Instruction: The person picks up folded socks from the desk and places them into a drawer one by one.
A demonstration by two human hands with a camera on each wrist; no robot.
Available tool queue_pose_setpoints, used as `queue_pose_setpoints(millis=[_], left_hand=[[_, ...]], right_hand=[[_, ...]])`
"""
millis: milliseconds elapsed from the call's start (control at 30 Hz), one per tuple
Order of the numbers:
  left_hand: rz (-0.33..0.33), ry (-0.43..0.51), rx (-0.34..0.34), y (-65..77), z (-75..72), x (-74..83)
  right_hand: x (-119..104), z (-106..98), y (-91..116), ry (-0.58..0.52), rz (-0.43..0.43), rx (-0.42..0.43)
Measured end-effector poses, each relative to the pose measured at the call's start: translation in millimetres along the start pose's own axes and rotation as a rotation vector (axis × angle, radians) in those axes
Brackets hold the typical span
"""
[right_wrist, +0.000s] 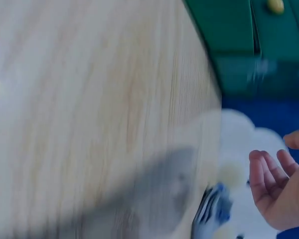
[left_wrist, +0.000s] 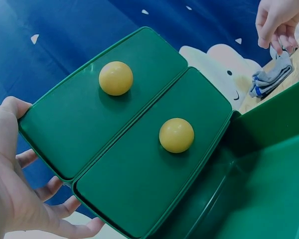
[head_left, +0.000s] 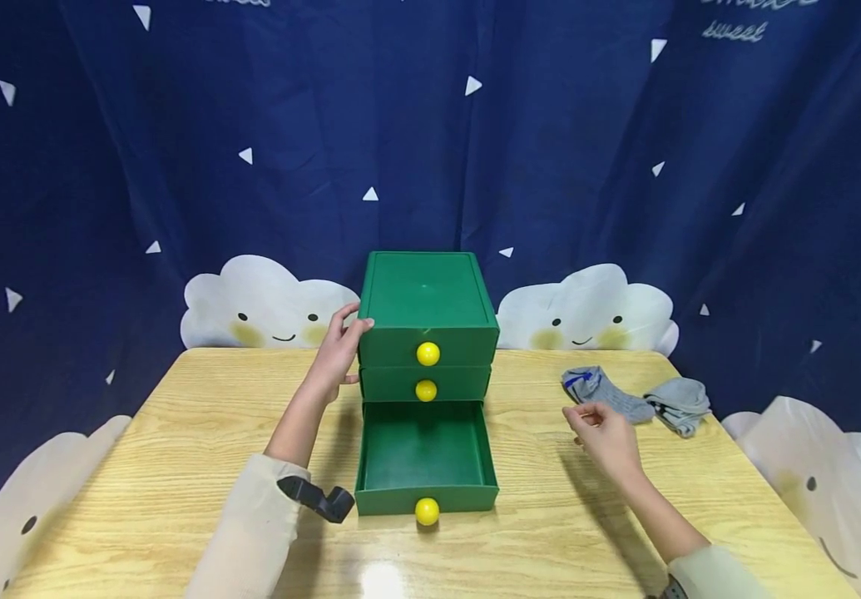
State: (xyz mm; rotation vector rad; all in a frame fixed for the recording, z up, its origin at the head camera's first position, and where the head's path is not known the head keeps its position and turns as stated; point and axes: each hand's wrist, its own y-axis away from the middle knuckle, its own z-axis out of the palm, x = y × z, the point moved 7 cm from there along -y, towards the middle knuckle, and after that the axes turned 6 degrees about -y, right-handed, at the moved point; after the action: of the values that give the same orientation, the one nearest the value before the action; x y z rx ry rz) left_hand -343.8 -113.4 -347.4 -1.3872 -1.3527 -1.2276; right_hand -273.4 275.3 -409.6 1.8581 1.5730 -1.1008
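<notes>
A green chest of drawers (head_left: 430,291) with round yellow knobs stands on the table. Its bottom drawer (head_left: 428,501) is pulled out, with nothing inside. At the chest's left side is my left hand (head_left: 336,356), its thumb on the upper front corner and its spread fingers against the side wall, as the left wrist view also shows. My right hand (head_left: 606,441) hovers over the table to the right, fingers loosely bent, holding nothing. Just beyond it lie a grey sock (head_left: 610,395) with a blue mark and a folded grey sock (head_left: 679,405).
The light wooden table (head_left: 243,391) ends in front of a dark blue curtain (head_left: 310,141) with white triangles. White smiling clouds (head_left: 273,295) show behind and beside the table edges. A black wrist mount (head_left: 318,497) sits on my left sleeve.
</notes>
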Motion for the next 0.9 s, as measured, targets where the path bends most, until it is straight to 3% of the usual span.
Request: queue_pose_setpoints(millis=[200, 433, 900], left_hand=[[0.012, -0.008, 0.015, -2.6, 0.4, -3.3], [0.015, 0.004, 0.021, -2.2, -0.5, -2.3], [0.014, 0.002, 0.022, -1.9, 0.7, -2.1]], right_hand=[[36.5, -21.8, -17.9, -0.007, 0.119, 0.057], [77.3, -34.1, -30.2, -0.111, 0.267, 0.151], [107.5, -36.7, -38.4, 0.044, 0.401, 0.118]])
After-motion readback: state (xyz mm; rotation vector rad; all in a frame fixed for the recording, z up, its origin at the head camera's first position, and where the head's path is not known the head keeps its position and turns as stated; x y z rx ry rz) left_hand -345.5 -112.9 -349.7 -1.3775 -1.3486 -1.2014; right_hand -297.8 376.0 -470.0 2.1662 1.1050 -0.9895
